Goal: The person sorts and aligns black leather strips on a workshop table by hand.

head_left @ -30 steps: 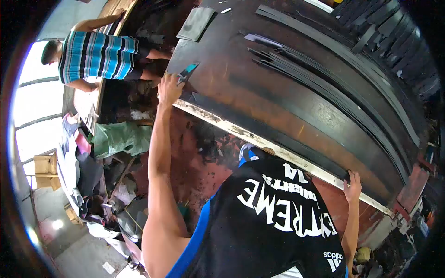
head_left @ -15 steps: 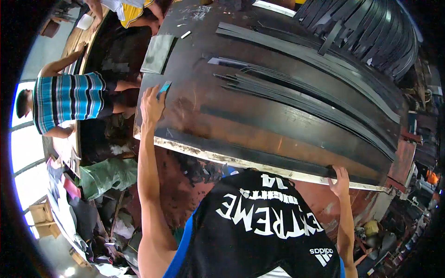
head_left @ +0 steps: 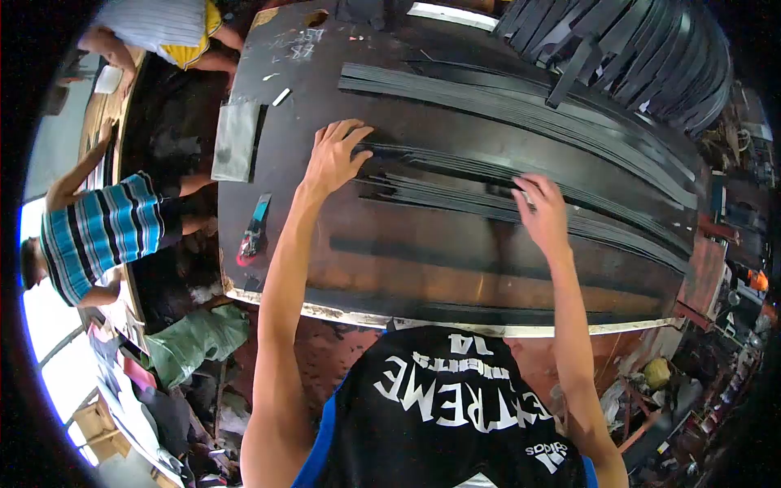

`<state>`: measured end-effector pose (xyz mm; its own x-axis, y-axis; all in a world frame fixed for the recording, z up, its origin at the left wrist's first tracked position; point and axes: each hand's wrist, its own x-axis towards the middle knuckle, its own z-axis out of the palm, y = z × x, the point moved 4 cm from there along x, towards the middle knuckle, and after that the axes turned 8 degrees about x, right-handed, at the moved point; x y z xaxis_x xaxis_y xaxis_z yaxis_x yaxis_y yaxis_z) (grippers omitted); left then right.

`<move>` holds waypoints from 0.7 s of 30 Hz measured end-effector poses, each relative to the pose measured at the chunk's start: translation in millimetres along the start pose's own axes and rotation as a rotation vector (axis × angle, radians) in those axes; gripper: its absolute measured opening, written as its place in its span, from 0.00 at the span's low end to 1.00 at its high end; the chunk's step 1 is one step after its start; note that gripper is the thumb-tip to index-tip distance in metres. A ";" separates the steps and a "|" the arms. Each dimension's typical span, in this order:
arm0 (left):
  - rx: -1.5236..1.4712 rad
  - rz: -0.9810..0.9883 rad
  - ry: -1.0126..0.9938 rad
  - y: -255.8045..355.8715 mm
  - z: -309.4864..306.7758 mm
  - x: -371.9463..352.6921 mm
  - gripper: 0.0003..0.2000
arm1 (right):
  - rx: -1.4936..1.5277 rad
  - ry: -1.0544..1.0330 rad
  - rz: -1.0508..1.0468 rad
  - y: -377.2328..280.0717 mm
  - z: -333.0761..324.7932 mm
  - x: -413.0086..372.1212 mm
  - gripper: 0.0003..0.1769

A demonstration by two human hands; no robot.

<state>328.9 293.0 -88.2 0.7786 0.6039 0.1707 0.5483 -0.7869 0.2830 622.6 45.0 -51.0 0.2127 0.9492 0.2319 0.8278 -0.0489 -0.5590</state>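
My left hand (head_left: 332, 161) is over the dark worktable, fingers and thumb apart, at the left ends of a middle bundle of thin black strips (head_left: 455, 165). My right hand (head_left: 543, 213) hovers over the same strips further right, its fingers loosely bent and the thumb apart; nothing shows in it. A nearer bundle of grey-edged strips (head_left: 439, 195) lies just below, partly behind my right hand. Left of my left forearm lies a cutter knife (head_left: 255, 232) with a teal end and a red part.
A longer stack of strips (head_left: 455, 96) lies across the back of the worktable (head_left: 390, 236). Many black strips (head_left: 626, 49) hang in a heap at the back right. A grey rectangular piece (head_left: 236, 142) lies at the left edge. Two people stand at a bench on the left.
My left hand has put down the cutter knife and moved right to the strip ends. My right hand has come up from the table's front edge to the strips.
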 end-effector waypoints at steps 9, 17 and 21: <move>-0.012 -0.073 0.028 1.9 1.3 1.9 0.20 | 0.006 -0.099 0.100 13.0 42.2 33.2 0.25; -0.163 -0.055 0.062 -2.8 9.5 -11.5 0.11 | 0.085 -0.125 0.249 7.9 36.5 31.7 0.19; -0.172 -0.049 0.063 -2.5 14.3 -18.4 0.10 | 0.084 -0.111 0.195 9.8 37.0 24.5 0.16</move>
<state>317.5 282.0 -105.5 0.7287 0.6519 0.2098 0.5205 -0.7263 0.4489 616.8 79.3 -80.3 0.3019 0.9530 0.0267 0.7295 -0.2129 -0.6500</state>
